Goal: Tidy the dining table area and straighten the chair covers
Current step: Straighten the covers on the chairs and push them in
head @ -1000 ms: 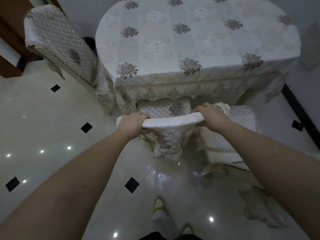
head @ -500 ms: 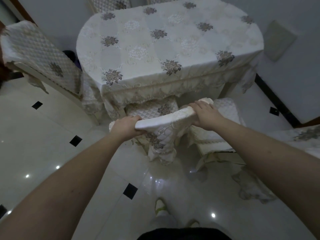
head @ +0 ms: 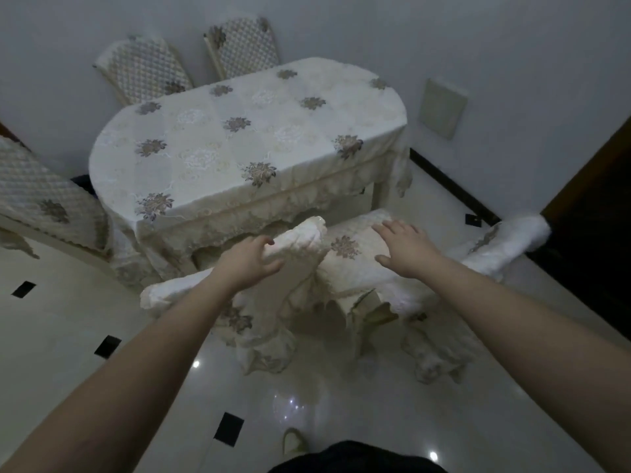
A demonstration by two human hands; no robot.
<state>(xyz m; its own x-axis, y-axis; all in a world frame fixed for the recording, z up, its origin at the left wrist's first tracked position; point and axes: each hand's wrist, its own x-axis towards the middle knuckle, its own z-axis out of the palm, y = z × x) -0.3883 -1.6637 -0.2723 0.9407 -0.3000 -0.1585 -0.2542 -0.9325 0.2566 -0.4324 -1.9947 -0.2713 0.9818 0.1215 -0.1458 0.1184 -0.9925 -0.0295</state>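
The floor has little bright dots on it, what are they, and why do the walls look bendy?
Head view: the dots are lamp glare on the glossy floor; the wide lens bows the walls and table; the room is dim and greyish; the chair back under the left hand looks softly blurred.

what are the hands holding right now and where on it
The left hand curls loosely over the covered top edge of the near chair's backrest. The right hand is open above the second chair's seat cushion, gripping nothing.
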